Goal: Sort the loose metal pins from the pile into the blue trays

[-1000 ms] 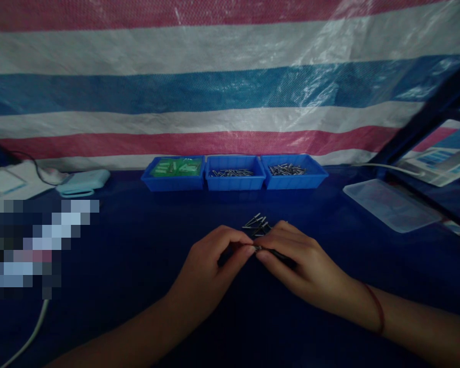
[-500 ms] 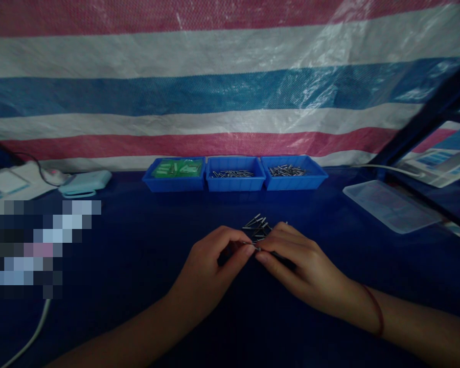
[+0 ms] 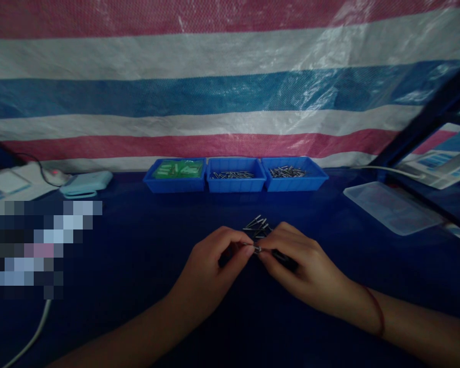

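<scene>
My left hand (image 3: 214,266) pinches a small silvery blind rivet (image 3: 257,249) between thumb and index finger. Its bright end sticks out toward my right hand (image 3: 302,260). The right thumb and index fingertip curl close around that end, nearly meeting the left fingertips. A dark shape lies inside the curve of the right fingers; whether it is an object or shadow I cannot tell. Just beyond both hands, a loose pile of blind rivets (image 3: 257,224) rests on the dark blue table (image 3: 138,230), partly hidden by the right fingers.
Three blue bins stand along the back: the left bin (image 3: 174,185) holds a green bag, the middle bin (image 3: 235,185) and right bin (image 3: 297,184) hold metal rivets. A clear plastic lid (image 3: 393,207) lies right. A light blue case (image 3: 86,183) and white cable (image 3: 34,335) are left.
The right fingertips have drawn slightly apart and back from the left ones, so more of the rivet's bright end shows. My left hand stays nearly in place.
</scene>
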A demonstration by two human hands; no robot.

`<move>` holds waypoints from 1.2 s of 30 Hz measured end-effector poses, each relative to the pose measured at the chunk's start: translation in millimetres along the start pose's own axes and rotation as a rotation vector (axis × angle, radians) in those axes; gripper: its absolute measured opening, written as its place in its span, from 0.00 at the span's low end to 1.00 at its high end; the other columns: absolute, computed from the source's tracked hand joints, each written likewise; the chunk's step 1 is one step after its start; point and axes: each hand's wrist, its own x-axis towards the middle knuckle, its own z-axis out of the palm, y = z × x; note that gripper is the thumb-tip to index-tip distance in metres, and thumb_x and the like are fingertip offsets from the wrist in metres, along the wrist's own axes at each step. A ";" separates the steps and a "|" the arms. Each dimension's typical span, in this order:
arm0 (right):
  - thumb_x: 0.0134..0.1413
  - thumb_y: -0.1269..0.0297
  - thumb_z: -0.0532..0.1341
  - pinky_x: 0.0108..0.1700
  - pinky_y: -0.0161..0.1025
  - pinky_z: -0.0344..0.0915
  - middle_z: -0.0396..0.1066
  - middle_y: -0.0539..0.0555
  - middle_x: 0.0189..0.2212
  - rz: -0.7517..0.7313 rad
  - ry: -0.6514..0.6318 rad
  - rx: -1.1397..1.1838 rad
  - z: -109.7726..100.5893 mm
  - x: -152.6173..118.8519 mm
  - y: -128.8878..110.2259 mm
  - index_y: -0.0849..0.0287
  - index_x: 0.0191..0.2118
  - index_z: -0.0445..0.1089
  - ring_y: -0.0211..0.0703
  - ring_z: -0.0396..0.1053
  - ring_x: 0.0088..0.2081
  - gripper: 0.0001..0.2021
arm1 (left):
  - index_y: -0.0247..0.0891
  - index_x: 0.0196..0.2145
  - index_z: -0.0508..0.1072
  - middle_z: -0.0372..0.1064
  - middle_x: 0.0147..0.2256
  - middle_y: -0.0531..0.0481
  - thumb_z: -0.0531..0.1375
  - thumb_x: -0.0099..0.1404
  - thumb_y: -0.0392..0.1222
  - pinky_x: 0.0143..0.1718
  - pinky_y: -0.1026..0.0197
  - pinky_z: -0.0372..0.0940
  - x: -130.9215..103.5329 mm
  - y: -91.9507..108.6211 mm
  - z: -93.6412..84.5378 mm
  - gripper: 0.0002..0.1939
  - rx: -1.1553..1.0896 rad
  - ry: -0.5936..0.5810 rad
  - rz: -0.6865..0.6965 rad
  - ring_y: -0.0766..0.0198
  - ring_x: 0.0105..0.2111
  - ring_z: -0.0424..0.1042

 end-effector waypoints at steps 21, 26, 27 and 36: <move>0.56 0.68 0.54 0.31 0.39 0.53 0.66 0.50 0.22 -0.178 0.041 -0.297 -20.3 8.1 2.9 0.59 0.25 0.66 0.38 0.61 0.27 0.10 | 0.39 0.43 0.66 0.68 0.36 0.50 0.51 0.67 0.40 0.38 0.59 0.63 4.9 -7.4 -3.0 0.09 0.207 -0.176 0.102 0.63 0.35 0.69; 0.59 0.65 0.52 0.35 0.42 0.59 0.67 0.54 0.27 -0.041 0.386 -0.471 -55.5 36.0 38.1 0.57 0.30 0.65 0.43 0.64 0.31 0.09 | 0.39 0.49 0.65 0.68 0.39 0.47 0.51 0.66 0.43 0.37 0.57 0.65 16.0 -11.9 -9.1 0.15 0.381 -0.203 0.140 0.60 0.36 0.70; 0.60 0.64 0.51 0.35 0.42 0.60 0.67 0.55 0.27 0.003 0.417 -0.532 -61.3 41.6 49.3 0.57 0.30 0.66 0.44 0.65 0.31 0.10 | 0.39 0.47 0.66 0.68 0.40 0.47 0.51 0.67 0.42 0.38 0.57 0.65 18.3 -12.9 -9.9 0.13 0.394 -0.208 0.158 0.61 0.37 0.70; 0.55 0.64 0.54 0.41 0.48 0.63 0.70 0.60 0.34 0.087 0.245 -0.672 -63.7 47.5 89.3 0.63 0.42 0.68 0.51 0.68 0.38 0.11 | 0.37 0.43 0.70 0.68 0.40 0.46 0.51 0.66 0.42 0.42 0.55 0.65 39.0 -18.7 -18.0 0.12 0.556 -0.301 0.236 0.60 0.38 0.70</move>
